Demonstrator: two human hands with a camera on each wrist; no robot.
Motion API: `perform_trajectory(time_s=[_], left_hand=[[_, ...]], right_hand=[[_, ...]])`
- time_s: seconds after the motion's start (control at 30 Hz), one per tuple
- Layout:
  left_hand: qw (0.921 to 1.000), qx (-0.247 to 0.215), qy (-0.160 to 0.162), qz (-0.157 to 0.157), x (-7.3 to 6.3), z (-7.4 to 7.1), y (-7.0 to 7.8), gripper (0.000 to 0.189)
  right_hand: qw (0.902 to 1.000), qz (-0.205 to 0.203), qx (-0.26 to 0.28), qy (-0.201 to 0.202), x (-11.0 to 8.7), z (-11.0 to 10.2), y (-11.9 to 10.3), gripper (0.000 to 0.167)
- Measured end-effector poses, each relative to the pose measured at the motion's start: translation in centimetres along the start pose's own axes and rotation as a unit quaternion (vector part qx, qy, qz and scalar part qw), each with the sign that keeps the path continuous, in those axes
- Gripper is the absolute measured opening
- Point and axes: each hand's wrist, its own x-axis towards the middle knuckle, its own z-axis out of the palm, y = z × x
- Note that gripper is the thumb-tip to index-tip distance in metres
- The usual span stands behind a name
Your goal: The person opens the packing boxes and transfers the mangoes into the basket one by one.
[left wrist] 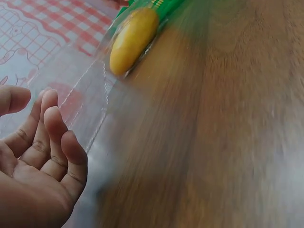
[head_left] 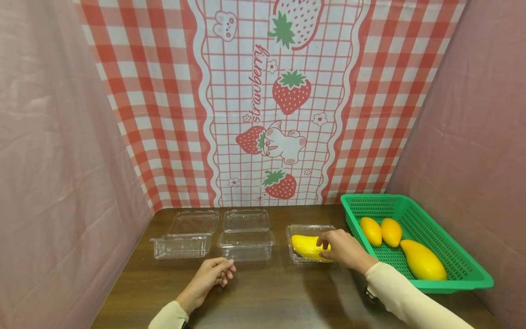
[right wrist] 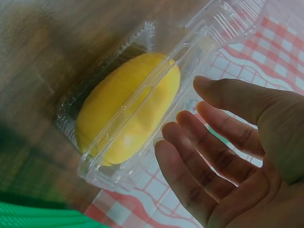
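A yellow mango (head_left: 303,246) lies inside a clear plastic clamshell box (head_left: 311,227), whose lid appears folded down over the fruit. My right hand (head_left: 343,248) hovers at the right side of that box. In the right wrist view its loosely bent fingers (right wrist: 183,175) hold nothing and look apart from the plastic. My left hand (head_left: 209,276) is idle above the table, fingers loosely curled around nothing. It is nearest to a second clear box (head_left: 246,251), which stands with its lid raised at the back.
Another clear box (head_left: 181,246) with its lid raised stands farther left. At the right, a green basket (head_left: 456,260) holds three mangoes, one (head_left: 423,259) larger than the others. A checked strawberry cloth (head_left: 168,91) hangs behind the brown table (head_left: 271,301).
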Motion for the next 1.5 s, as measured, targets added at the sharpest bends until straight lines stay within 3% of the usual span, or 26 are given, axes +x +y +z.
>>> perform_trajectory(time_s=[0.4, 1.1, 1.33, 1.5], left_hand=[[0.9984, -0.011, -0.055, 0.009, 1.3, 3.6, -0.4, 0.031], [0.9972, -0.032, -0.066, 0.013, 3.9, 8.9, 0.4, 0.026], [0.9965, -0.030, -0.077, 0.010, 4.5, 10.5, 0.1, 0.027], [0.9965, -0.020, -0.081, 0.006, 5.0, 11.9, 0.0, 0.026]], right_hand=[[0.9996, -0.026, -0.006, 0.012, 0.2, 1.0, -1.0, 0.017], [0.9928, -0.100, -0.024, 0.061, 1.0, 3.5, -3.3, 0.020], [0.9949, -0.082, -0.034, 0.047, 1.2, 4.7, -3.9, 0.022], [0.9939, -0.088, -0.043, 0.050, 1.1, 5.0, -4.3, 0.015]])
